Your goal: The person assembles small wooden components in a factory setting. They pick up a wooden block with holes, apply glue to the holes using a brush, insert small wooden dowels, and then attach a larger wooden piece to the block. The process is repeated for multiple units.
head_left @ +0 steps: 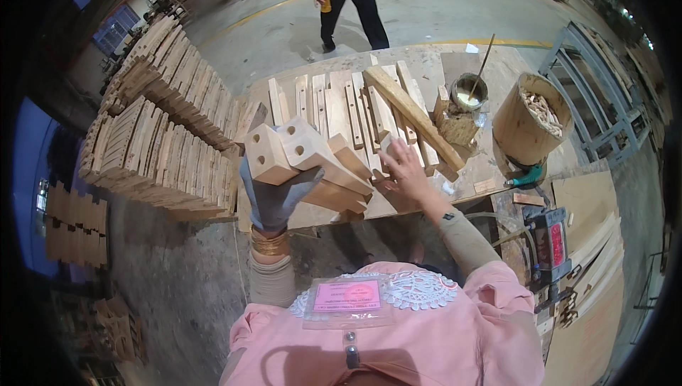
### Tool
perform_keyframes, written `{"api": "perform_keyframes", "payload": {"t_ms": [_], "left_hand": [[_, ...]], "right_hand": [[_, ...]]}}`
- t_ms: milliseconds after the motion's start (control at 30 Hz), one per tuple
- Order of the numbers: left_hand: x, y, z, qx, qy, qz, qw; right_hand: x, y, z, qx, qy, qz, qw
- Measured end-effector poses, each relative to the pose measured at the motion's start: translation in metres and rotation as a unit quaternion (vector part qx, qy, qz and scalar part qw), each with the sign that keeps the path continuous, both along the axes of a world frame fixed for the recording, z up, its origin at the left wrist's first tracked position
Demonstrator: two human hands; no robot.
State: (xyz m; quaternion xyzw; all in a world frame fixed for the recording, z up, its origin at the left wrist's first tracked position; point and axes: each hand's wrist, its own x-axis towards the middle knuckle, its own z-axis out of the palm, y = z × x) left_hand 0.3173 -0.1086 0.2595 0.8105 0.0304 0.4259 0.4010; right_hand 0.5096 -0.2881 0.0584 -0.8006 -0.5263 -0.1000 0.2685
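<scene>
Gripping 2 drilled wood blocks (268,164) with the gloved left hand (273,200), at the near left of the table (484,166). Holding the bare right hand (406,173) partly open, fingers spread, at near ends of wood strips (320,105); contact not discernible. Facing a plank (415,120) across the strips, a pot (469,107) and bucket (515,137) farther right, stacked boards (163,159) left.

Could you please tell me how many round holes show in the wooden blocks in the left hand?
4 round holes: two in the left block and two in the right block, both at the left hand. More may be hidden on faces turned away.
</scene>
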Motion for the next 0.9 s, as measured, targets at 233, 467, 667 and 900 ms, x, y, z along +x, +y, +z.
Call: {"api": "perform_keyframes", "payload": {"t_ms": [233,467,667,900], "left_hand": [[0.03,-0.01,0.011,-0.119,0.017,0.022,0.993],[0.073,-0.008,0.02,-0.114,0.02,-0.01,0.993],[0.062,-0.017,0.019,0.057,0.021,0.06,0.996],[0.081,-0.061,0.045,0.063,0.011,-0.038,0.997]], "right_hand": [[0.021,0.012,-0.017,0.097,0.024,0.075,0.992],[0.045,0.02,0.007,0.014,-0.013,-0.015,1.0],[0.098,-0.042,0.105,0.289,0.207,-0.079,0.931],[0.247,-0.084,0.138,0.186,0.131,-0.352,0.908]]}}
